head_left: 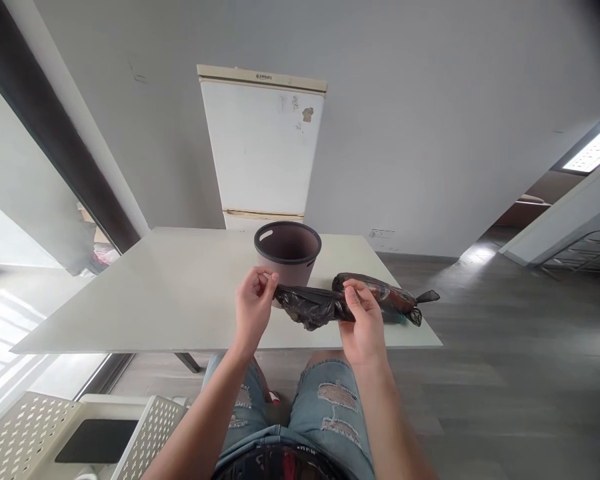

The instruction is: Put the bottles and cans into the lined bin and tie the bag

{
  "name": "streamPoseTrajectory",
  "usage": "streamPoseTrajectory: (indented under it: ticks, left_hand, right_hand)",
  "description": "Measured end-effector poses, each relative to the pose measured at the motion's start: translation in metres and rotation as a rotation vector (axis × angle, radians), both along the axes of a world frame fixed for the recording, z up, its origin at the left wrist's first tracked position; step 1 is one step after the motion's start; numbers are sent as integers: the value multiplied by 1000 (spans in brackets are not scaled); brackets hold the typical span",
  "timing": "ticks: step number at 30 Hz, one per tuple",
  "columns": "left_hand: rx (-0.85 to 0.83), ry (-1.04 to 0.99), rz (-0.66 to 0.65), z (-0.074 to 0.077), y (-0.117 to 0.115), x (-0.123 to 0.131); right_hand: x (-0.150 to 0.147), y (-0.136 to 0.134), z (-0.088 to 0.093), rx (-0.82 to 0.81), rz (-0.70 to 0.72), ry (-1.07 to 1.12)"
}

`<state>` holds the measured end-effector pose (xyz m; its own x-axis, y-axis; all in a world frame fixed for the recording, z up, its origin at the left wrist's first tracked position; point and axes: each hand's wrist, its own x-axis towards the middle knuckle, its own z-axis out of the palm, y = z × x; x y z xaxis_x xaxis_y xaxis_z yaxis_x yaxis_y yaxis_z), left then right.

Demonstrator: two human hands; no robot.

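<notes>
A crumpled black plastic bag [310, 307] is stretched between my two hands just above the near edge of the white table [170, 300]. My left hand [253, 310] pinches its left end with thumb and fingers closed. My right hand [363, 317] is wrapped round its right part. Behind my right hand a second dark bundle [395, 297] with a knotted tail lies on the table. A round grey bin [287, 250] with a handle slot stands on the table just beyond the bag.
A white fridge [263, 147] stands against the grey wall behind the table. A white perforated rack [80, 433] holding a dark flat panel sits low at my left. My knees in torn denim shorts [325, 407] are under the table edge. Grey wood floor extends right.
</notes>
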<state>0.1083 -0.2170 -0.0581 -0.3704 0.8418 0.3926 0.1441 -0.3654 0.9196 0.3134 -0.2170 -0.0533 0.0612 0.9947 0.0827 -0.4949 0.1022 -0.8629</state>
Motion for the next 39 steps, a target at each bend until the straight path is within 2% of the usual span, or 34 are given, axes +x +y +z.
streamPoseTrajectory:
  ticks: [2,6,8,11,16,19,21,24,26,31,35,39]
  left_hand:
    - [37,55,0,3,-1,-1]
    - [38,129,-310,3,-9,8]
    - [-43,127,-347,0,-15,12]
    - [-114,100,-239,-3,-20,11]
    - [-73,42,-92,-3,-20,-4]
    - [-71,-53,-78,-1,-21,-8]
    - [-79,-123,-99,2,-23,-8]
    - [-86,-204,-130,4,-25,-9]
    - [-96,-206,-139,4,-26,-12]
    - [-96,-141,-64,-4,-22,-27]
    - [-147,-225,-12,-8,-15,-44]
    - [-183,-307,189,-19,0,-74]
  right_hand:
    - [-1,2,5,-2,54,99]
    - [-7,6,10,-30,91,180]
    - [-7,8,6,-70,83,185]
    - [-1,10,-1,-108,-5,173]
    - [11,8,-6,-80,-79,177]
    - [11,3,-6,-80,-90,95]
    - [10,-2,-9,-64,-15,-36]
    - [8,-7,-17,-47,189,-256]
    - [6,-9,-23,-34,212,-269]
    - [10,-6,-19,-16,-15,4]
    - [12,-5,-9,7,-124,42]
    - [8,-6,-9,-34,-243,39]
